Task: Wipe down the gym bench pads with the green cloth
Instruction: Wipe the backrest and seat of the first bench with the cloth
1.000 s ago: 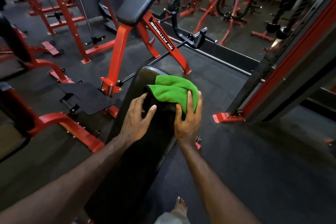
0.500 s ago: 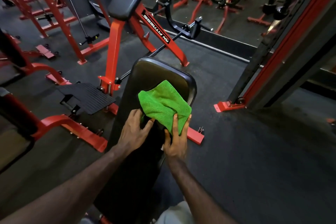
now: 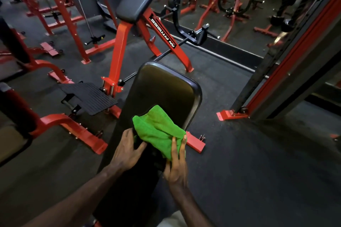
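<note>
Green cloth (image 3: 158, 131) on bench pad (image 3: 166, 90), near its right edge; bare pad beyond. Right hand (image 3: 176, 166) grips cloth, left hand (image 3: 127, 153) lies open, flat on pad beside it. Cloth has slid nearer since earlier.

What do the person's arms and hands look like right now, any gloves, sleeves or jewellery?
Both forearms are bare, with no sleeves in view. The left hand and right hand wear no gloves. No watch, ring or wristband shows on either, though the lighting is dim.
</note>
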The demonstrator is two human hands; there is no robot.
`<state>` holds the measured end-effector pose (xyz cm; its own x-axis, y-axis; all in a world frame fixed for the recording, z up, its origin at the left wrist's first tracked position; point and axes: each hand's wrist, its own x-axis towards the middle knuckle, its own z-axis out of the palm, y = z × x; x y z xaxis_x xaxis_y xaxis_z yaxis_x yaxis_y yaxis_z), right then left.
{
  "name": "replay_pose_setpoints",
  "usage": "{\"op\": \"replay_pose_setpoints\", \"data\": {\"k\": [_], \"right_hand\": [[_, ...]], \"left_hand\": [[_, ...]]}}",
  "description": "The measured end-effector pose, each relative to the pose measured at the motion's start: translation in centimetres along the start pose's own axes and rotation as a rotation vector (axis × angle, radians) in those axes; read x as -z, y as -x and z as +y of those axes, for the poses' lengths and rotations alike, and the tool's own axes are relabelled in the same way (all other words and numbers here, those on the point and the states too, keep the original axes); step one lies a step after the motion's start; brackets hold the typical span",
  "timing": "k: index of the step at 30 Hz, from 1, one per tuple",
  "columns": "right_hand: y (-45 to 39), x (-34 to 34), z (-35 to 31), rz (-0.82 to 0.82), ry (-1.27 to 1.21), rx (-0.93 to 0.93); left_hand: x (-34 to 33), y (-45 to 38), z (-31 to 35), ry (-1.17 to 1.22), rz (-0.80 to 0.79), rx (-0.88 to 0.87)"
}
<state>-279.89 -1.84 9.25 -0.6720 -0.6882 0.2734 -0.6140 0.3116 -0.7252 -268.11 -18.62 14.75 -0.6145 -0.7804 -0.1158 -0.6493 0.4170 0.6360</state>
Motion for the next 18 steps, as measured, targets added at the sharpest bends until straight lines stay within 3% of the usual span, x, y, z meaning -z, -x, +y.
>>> {"op": "replay_pose_setpoints", "data": {"k": [4,10,16,18], "right_hand": [[-5.1,1.9,-1.9,0.116,0.081,0.081],[-11.2,6.1,-4.3,0.068,0.404,0.226],[-21.7,9.7,-8.5,0.158,0.616,0.277],[-22.2,9.1,-8.9,0.099,0.687,0.415]], "left_hand": [[-0.5,-0.4,-0.5,0.069,0.038,0.022],[-0.8,-2.2,0.3,0.201,0.226,0.052],[-3.5,-4.0,1.6,0.276,0.348,0.158],[-4.7,-4.3,2.3,0.264,0.407,0.2]]}}
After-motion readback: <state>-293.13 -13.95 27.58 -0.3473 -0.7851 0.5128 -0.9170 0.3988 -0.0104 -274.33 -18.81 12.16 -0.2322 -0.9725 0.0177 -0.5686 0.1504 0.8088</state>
